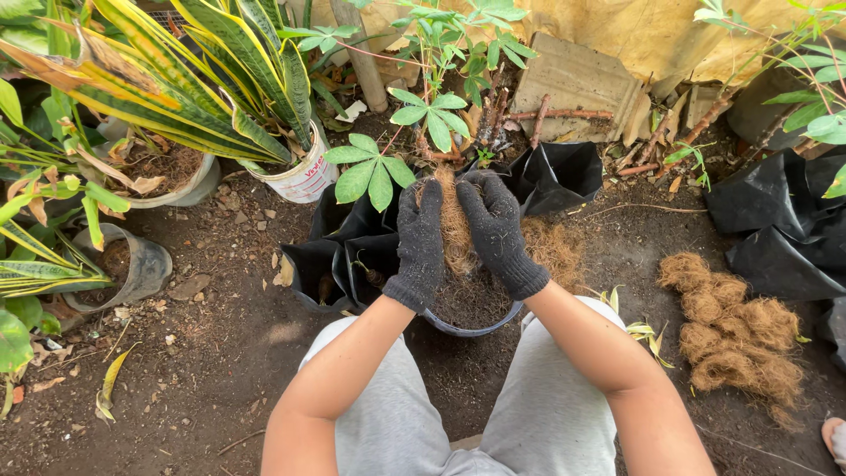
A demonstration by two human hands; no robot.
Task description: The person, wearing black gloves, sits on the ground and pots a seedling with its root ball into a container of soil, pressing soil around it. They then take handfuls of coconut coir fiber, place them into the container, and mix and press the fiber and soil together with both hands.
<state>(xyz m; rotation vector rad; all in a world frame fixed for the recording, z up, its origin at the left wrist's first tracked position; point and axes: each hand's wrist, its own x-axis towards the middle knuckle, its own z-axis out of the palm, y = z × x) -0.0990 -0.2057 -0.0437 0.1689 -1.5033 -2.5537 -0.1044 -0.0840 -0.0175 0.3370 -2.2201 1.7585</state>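
Both my hands wear dark knit gloves. My left hand [418,238] and my right hand [495,231] press together around a clump of brown coconut fibre [456,231] wrapped at the base of a young plant with green palmate leaves [377,173]. The clump hangs just above a dark round pot [471,328] with soil in it, which stands between my knees. More fibre spills over the pot's right side.
A heap of brown fibre [736,333] lies on the soil at right. Black plastic grow bags [553,176] sit behind and left of the pot, and more at far right. A striped-leaf plant in a white bucket [300,176] and other pots stand at left.
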